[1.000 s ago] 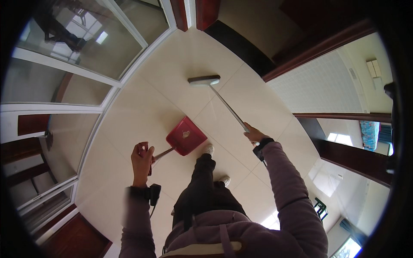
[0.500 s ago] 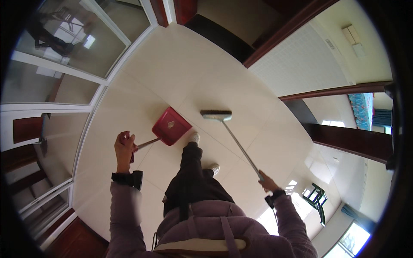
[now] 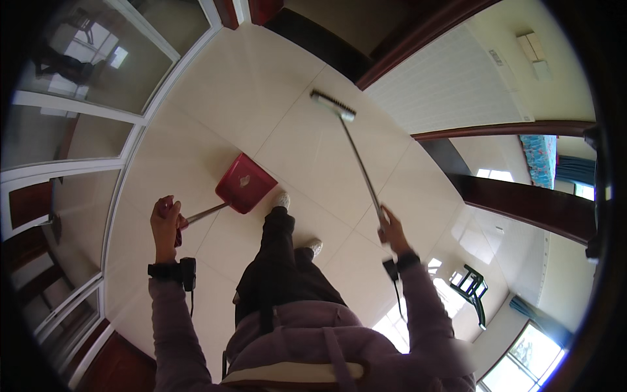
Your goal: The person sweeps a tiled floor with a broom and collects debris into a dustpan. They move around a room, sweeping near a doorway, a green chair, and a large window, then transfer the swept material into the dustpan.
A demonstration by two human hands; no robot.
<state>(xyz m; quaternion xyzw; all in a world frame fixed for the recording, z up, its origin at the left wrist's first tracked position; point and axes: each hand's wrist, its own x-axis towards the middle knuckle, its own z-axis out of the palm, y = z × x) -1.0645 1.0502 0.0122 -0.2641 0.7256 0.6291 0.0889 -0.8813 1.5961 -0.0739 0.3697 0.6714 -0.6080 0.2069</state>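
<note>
My left hand [image 3: 167, 222] is closed round the handle of a red dustpan [image 3: 245, 185], whose pan lies left of my front foot. A small pale patch shows in the middle of the pan. At the right, my right hand [image 3: 392, 231] grips the long thin handle of a broom [image 3: 359, 157]. The broom's wide head, pale with dark bristles, is out ahead on the floor near the right-hand wall, well apart from the dustpan. Both wrists carry black bands with a small box.
Pale glossy tiles [image 3: 274, 124] cover the floor. Glass doors with white frames [image 3: 134, 140] run along the left. A dark doorway threshold [image 3: 320, 49] lies ahead, and a dark wood door frame [image 3: 532, 209] stands at the right. A dark green chair [image 3: 469, 287] is at the lower right.
The broom head has swung forward and turned, away from the dustpan toward the far wall. My right hand has moved forward. The dustpan keeps its place beside my foot.
</note>
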